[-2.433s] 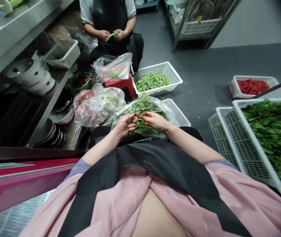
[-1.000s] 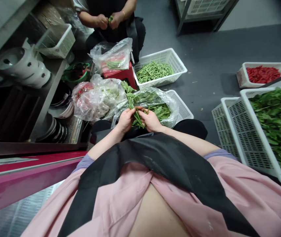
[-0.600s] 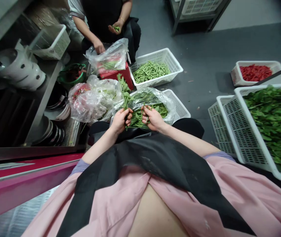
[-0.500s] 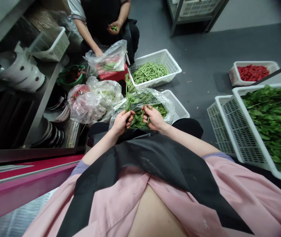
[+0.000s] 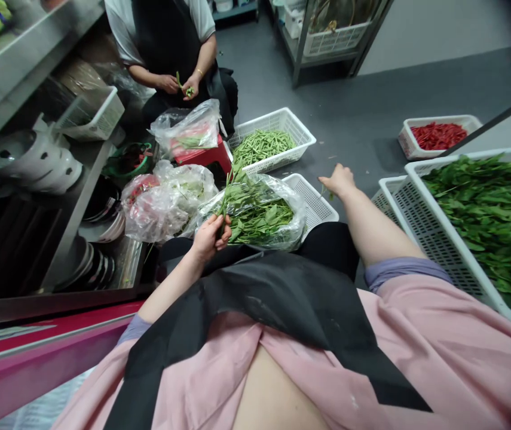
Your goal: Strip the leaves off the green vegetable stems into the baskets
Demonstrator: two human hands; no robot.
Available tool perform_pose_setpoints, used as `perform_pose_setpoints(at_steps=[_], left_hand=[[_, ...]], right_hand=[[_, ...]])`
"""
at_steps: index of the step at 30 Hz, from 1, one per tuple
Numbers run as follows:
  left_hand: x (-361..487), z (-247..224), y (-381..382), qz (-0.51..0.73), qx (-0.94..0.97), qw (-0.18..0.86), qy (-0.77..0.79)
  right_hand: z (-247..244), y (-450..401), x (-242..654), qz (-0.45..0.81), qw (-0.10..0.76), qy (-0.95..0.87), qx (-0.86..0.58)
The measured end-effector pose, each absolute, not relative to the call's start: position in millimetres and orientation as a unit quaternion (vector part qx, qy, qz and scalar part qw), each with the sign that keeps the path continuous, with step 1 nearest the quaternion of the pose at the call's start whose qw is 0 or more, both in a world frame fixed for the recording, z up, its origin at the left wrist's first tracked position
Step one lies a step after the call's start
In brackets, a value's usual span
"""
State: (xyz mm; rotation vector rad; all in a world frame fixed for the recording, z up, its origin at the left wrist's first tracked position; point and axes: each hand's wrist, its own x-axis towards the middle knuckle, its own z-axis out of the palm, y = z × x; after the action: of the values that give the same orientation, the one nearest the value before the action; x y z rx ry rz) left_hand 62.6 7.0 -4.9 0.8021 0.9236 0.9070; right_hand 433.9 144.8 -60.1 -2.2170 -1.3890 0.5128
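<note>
My left hand (image 5: 213,237) is closed around the stems of a leafy green sprig (image 5: 232,194), which stands up above the fist. Beneath it, a clear plastic bag (image 5: 299,218) lies open in front of my lap, full of leafy greens (image 5: 262,221). My right hand (image 5: 339,181) is stretched out to the right, above the floor and just beyond a white perforated basket (image 5: 313,200). Its fingers point left and look pinched together, with a short bit of green stem showing at the fingertips.
Across from me a person (image 5: 170,54) holds green pods over a bag on a red stool (image 5: 201,156). Green beans fill a white basket (image 5: 264,146). At right stand a basket of greens (image 5: 488,221) and one of red chillies (image 5: 438,136). Shelves with bowls (image 5: 98,224) border the left.
My right hand has left the bag and swung out right, past the white basket. The left hand keeps its sprig. The other person's hands have come together, and the view has shifted slightly.
</note>
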Motion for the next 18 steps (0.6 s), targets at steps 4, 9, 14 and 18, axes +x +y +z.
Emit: perform_pose_setpoints(at_steps=[4,9,14,18], left_hand=[[54.3,0.3,11.3,0.391,0.297,0.778,0.391],[50.7,7.6,13.8,0.393,0.227,0.810,0.372],[51.7,13.6,15.2,0.400,0.182,0.817,0.373],[51.6,16.3,17.7,0.408,0.168,0.811,0.384]], right_hand=[[-27.2,119.0,363.4,0.210,0.379,-0.687,-0.583],[1.3,101.8,303.4,0.396,0.341,-0.731,-0.438],[-8.5,105.2,297.6,0.556,0.269,-0.661,-0.425],[-15.7,100.7,295.5,0.671,0.281,-0.557,-0.401]])
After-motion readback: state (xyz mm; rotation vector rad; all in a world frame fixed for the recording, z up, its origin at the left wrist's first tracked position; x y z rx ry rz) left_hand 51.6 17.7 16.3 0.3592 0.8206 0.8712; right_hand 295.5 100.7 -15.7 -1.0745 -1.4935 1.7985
